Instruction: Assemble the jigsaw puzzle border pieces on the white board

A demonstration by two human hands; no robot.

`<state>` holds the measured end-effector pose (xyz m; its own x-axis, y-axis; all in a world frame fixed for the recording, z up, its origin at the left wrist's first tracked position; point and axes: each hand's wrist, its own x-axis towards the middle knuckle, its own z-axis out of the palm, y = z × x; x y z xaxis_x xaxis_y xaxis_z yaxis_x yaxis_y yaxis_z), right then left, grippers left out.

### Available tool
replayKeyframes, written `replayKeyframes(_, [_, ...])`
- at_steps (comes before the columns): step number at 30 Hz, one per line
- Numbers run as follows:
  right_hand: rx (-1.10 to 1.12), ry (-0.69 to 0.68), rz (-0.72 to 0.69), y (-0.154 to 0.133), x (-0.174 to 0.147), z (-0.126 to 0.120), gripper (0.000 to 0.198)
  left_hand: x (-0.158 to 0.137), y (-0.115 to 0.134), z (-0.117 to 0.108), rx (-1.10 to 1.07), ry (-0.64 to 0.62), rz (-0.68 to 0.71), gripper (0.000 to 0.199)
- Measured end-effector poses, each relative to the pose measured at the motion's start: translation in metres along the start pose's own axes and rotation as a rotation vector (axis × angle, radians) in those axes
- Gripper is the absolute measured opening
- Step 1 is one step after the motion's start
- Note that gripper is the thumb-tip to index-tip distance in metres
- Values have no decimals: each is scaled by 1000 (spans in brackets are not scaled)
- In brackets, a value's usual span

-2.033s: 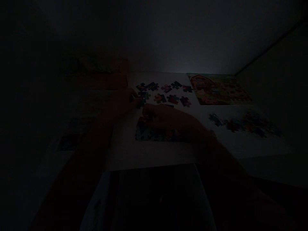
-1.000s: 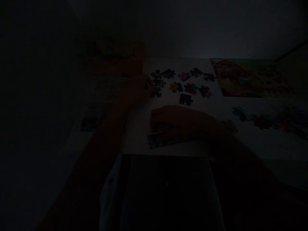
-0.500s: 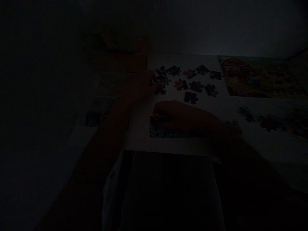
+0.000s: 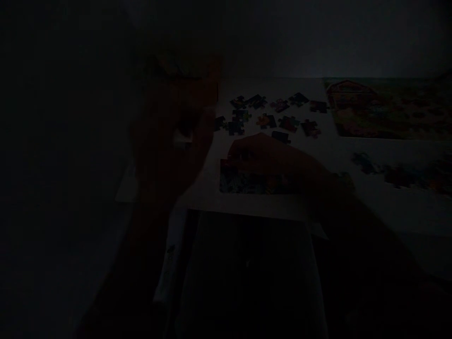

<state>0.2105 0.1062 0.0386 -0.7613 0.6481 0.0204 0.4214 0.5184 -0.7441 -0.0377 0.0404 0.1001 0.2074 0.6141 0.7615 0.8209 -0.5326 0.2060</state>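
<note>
At nine o'clock from the right hand [image 4: 259, 153], the blurred left hand [image 4: 165, 141] curls its fingers; the right arches over a puzzle strip [image 4: 243, 182]. I cannot tell either grip's state.

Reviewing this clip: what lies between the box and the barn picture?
Loose puzzle pieces, spread on the table between the box and the barn picture, as the head view shows.

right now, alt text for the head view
A bare right hand partly covers a flat, multicoloured rectangle on a white table in dim light. The bare left hand looks raised beside it; multicoloured jigsaw pieces lie beyond.
</note>
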Motion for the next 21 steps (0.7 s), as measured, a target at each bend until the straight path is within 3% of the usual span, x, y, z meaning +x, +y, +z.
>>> replayKeyframes(3, [23, -4, -58, 1, 1, 0, 31, -77, 40, -5, -128, -201, 10, 11])
replayKeyframes(7, [38, 2, -139, 1, 3, 2, 34, -147, 80, 16, -94, -416, -11, 45])
replayKeyframes(10, [68, -14, -206, 1, 5, 4, 38, -158, 94, 24, 4, -492, -41, 60])
replayKeyframes(14, [53, 14, -286, 2, 7, 7, 35, -155, 99, 24, 59, -542, -76, 63])
replayKeyframes(21, [26, 93, -168, -4, 5, 4, 36, -162, 100, 25, 70, -564, -100, 67])
